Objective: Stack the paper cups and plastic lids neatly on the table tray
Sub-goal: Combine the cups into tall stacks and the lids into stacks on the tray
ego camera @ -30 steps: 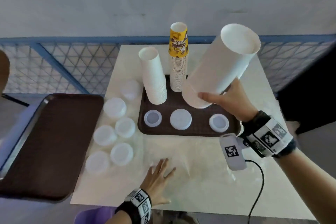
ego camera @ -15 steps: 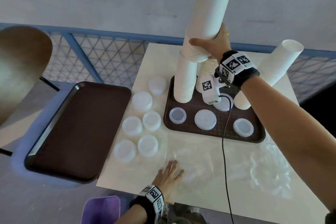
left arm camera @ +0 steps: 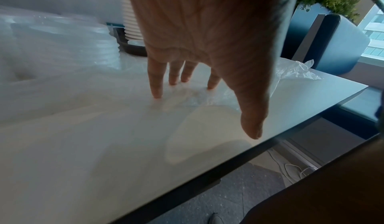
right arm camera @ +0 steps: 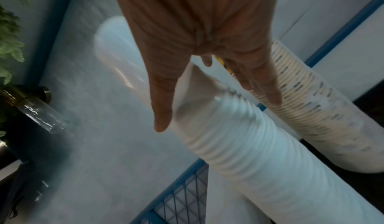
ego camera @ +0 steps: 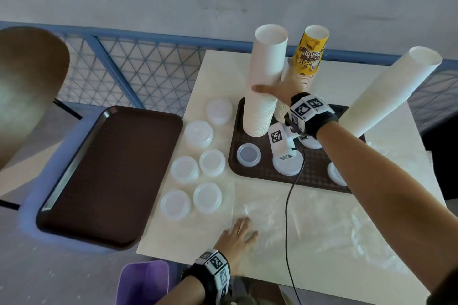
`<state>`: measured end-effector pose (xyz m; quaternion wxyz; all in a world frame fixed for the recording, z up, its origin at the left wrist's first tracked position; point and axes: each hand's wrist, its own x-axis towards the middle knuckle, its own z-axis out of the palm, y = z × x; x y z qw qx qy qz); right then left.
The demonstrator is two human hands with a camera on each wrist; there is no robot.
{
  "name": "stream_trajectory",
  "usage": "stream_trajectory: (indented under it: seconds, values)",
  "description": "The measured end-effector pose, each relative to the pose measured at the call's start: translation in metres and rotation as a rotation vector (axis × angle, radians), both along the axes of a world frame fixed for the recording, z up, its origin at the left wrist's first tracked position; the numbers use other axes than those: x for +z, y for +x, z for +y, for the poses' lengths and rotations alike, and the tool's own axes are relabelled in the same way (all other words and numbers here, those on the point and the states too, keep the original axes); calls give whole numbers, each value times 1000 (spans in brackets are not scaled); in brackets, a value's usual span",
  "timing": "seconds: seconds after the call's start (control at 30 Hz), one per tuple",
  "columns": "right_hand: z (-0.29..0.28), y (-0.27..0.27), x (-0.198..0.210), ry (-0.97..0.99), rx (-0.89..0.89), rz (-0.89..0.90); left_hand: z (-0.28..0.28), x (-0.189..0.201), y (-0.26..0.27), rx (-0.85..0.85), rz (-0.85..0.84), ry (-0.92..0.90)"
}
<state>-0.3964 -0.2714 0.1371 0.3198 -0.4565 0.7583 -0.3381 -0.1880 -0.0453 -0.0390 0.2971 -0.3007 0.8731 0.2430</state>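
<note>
On the brown tray (ego camera: 260, 168) stands a tall white cup stack (ego camera: 266, 77) (right arm camera: 239, 137). My right hand (ego camera: 270, 86) (right arm camera: 218, 112) holds it at mid-height, thumb in front and fingers behind. Right behind it is a stack topped by a yellow printed cup (ego camera: 309, 57). A long white stack (ego camera: 391, 91) leans off to the right from the tray. Single lids (ego camera: 248, 155) lie on the tray's front half. Several lid piles (ego camera: 198, 132) sit on the table left of the tray. My left hand (ego camera: 238, 233) (left arm camera: 182, 83) rests flat on clear plastic wrap.
A second brown tray (ego camera: 106, 176) lies on a blue seat to the left. Crumpled clear plastic (ego camera: 322, 225) covers the table's near right. A black cable (ego camera: 287, 205) hangs from my right wrist across the table. A purple bin (ego camera: 143, 282) stands below the near edge.
My right hand left the leaning stack at the right and moved to the left stack. The cups it held high have sunk down into that stack. The left hand has stayed put.
</note>
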Motion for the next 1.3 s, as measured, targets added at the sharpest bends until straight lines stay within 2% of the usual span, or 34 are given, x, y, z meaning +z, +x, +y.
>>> stream_trajectory:
  seconds: [0.1, 0.17, 0.33, 0.43, 0.57, 0.63, 0.73, 0.83, 0.93, 1.17, 1.3]
  values:
    - [19, -2, -20, 109, -11, 0, -2, 5, -3, 25, 24, 7]
    - [40, -1, -33, 239, 27, 69, -4, 12, -8, 38, 27, 11]
    - [82, 8, -67, 511, 441, 185, -17, 30, -16, 150, 63, 61]
    - [87, 13, -81, 501, 581, 221, -29, 47, -14, 331, 198, 19]
    - [77, 16, -82, 423, 605, 192, -55, 69, 0, 718, 440, -50]
    - [71, 19, -79, 386, 610, 168, -74, 76, 10, 849, 491, -93]
    - [59, 29, -74, 357, 625, 160, -110, 83, 26, 927, 459, -155]
    - [41, 41, -73, 336, 615, 165, -154, 94, 42, 896, 353, -197]
    - [20, 55, -75, 333, 597, 201, -201, 101, 53, 790, 210, -244]
    - [-32, 91, -86, 364, 571, 344, -287, 89, 56, 325, -109, -245]
    - [-58, 108, -103, 389, 547, 411, -311, 69, 55, 166, -115, -249]
